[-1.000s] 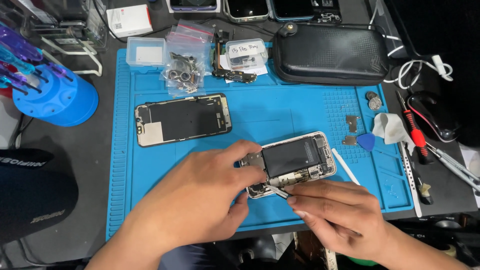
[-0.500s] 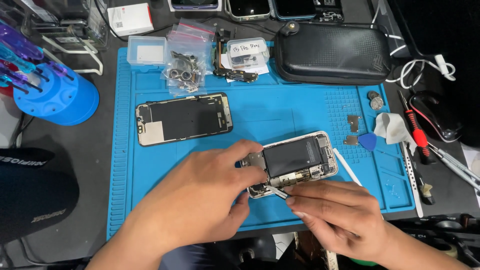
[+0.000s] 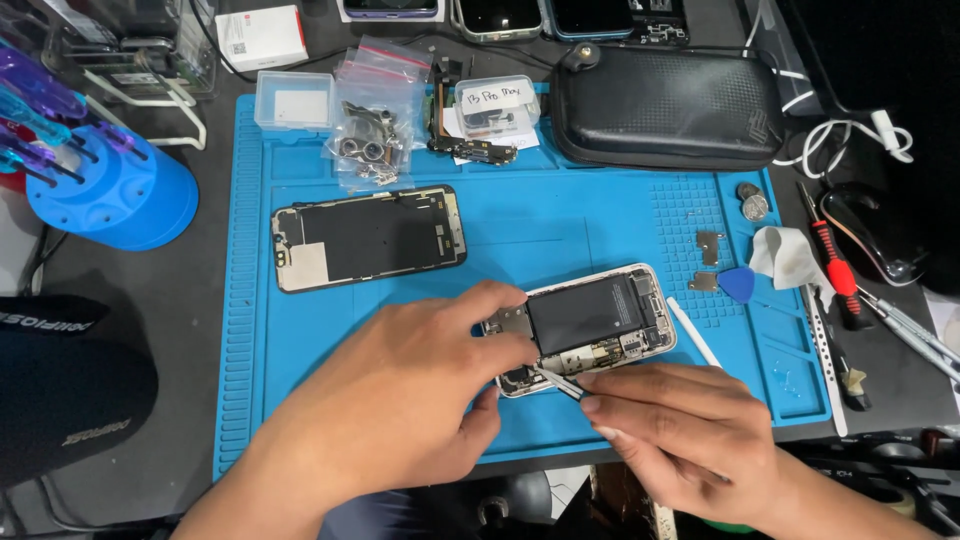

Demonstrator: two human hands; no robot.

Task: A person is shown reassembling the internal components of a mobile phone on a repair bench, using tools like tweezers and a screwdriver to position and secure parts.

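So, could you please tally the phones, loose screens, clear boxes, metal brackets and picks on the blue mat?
Phone: 1
Screen: 1
Clear boxes: 2
Metal brackets: 2
Pick: 1
Total: 7

The mat (image 3: 600, 230) is bright blue, with a ribbed left edge and a fine grid patch at upper right. The worktop (image 3: 200, 300) is dark grey. The opened phone (image 3: 585, 325) has a pale silver frame, a black battery and grey-and-gold internals. The detached screen (image 3: 368, 238) is black with a cream patch at its left end. The tool stand (image 3: 115, 190) is blue, holding purple-handled drivers. The case (image 3: 665, 105) is black with a woven texture. The pick (image 3: 738, 285) is blue; the screwdriver (image 3: 835, 265) is red and black. The cloth (image 3: 785, 255) is white.
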